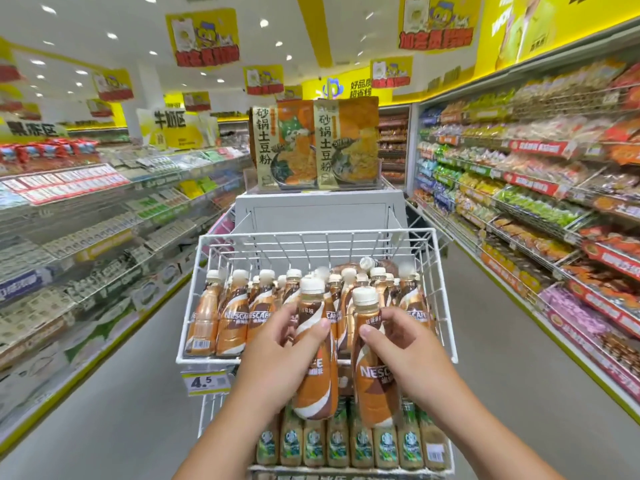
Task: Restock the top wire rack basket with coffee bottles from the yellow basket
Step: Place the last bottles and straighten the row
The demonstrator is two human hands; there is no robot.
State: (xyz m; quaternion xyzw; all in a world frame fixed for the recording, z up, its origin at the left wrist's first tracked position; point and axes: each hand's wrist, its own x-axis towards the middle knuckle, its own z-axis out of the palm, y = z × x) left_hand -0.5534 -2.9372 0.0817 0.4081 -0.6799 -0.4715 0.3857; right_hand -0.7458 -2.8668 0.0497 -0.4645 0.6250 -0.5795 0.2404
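Note:
The white top wire rack basket stands straight ahead, holding several upright brown-and-orange Nescafe coffee bottles with cream caps. My left hand grips one coffee bottle upright in front of the basket's front rim. My right hand grips a second coffee bottle just to its right, also upright. Both held bottles overlap the front rim. The yellow basket is out of view.
A lower rack shelf carries green-labelled bottles. A price tag reading 4.5 hangs at the basket's front left. Two potato-noodle bags stand on a grey box behind. Stocked shelves line both aisles left and right.

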